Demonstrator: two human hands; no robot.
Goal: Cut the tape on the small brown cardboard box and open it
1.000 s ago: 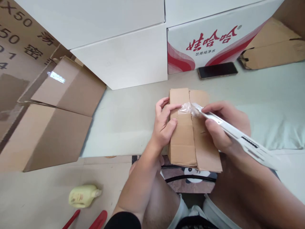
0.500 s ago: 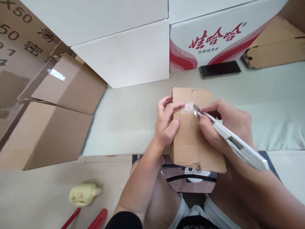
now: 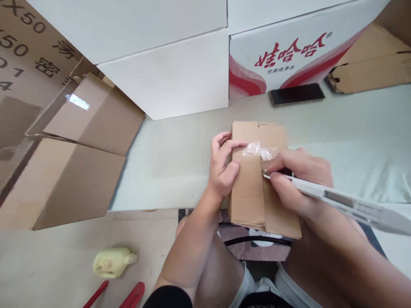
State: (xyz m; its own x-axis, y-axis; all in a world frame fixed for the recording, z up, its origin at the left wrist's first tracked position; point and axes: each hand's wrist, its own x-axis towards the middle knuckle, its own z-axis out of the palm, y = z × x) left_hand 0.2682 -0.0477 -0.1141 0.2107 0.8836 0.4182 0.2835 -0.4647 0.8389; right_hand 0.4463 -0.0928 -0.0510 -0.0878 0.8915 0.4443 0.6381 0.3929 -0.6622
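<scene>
A small cardboard box lies at the front edge of the covered table, its top seam running away from me. Crumpled clear tape sticks across the far part of that seam. My left hand grips the box's left side, thumb and forefinger on its top. In my right hand is a white utility knife, its tip at the seam just on the near side of the tape. The knife's rear end is blurred and points right.
White cartons stand behind the box, with a black phone before the printed one. Large brown boxes stand left, another back right. A yellow bottle lies on the floor near red handles.
The knife tip has moved along the seam towards me, from the tape to its near side, and the handle has swung flatter to the right. The box has shifted slightly nearer.
</scene>
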